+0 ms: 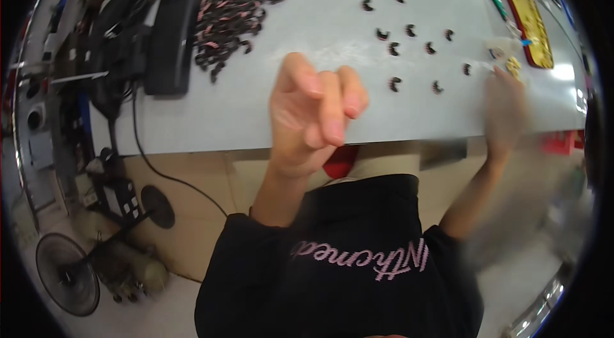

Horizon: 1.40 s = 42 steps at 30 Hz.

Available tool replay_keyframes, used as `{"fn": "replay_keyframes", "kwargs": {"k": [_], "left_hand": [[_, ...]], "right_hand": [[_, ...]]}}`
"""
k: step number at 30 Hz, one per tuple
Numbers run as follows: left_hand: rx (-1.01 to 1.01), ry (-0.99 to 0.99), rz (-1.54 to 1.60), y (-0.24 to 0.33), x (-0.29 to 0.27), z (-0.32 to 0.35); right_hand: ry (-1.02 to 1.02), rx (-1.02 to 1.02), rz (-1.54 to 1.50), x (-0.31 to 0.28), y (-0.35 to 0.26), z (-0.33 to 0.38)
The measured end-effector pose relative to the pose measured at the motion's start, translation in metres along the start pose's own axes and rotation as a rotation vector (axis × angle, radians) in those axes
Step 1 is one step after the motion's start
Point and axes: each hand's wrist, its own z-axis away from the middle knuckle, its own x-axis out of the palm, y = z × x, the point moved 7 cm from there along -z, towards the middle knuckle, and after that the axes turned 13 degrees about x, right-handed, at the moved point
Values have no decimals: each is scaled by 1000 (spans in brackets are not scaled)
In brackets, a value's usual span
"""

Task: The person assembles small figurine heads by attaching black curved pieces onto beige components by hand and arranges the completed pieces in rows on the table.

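Note:
My left hand [310, 111] is raised over the table's near edge, its fingers curled in toward the thumb. Whatever lies between those fingers, if anything, is hidden. Far to the right, motion smears my right hand [507, 108]; its fingertips are beside a small heap of yellow pieces [513, 67] and a small pale round item [497, 53]. Small dark curved pieces with pink bits form a pile [230, 21] at the left. Several similar C-shaped pieces [394, 49] lie spaced apart between the pile and my right hand.
A black box-shaped device [174, 40] stands left of the pile, its cable [163, 175] hanging past the table edge. At the right lie a long red-rimmed tray [526, 15] with yellow contents and a green pen-like tool [495, 0]. A red object [560, 143] sits near the right corner.

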Motion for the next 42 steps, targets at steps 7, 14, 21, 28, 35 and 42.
{"fn": "replay_keyframes", "kwargs": {"k": [7,14,21,28,35,42], "left_hand": [[-15,-56,125,-1,7,-3],[284,-365,-1298,5,25,-8],[22,-589,-1645,-27,25,-17],[-55,-513,-1651,-29,23,-14],[59,-571,-1618,-31,30,-12],[116,-455,-1468,-15,32,-8]], "right_hand": [[-28,-24,-142,1,3,-2],[-45,114,-165,8,21,-3],[-65,74,-115,1,3,1],[115,51,-212,-12,7,-8],[189,-45,281,-21,22,-44],[74,-121,246,-13,14,-56]]}}
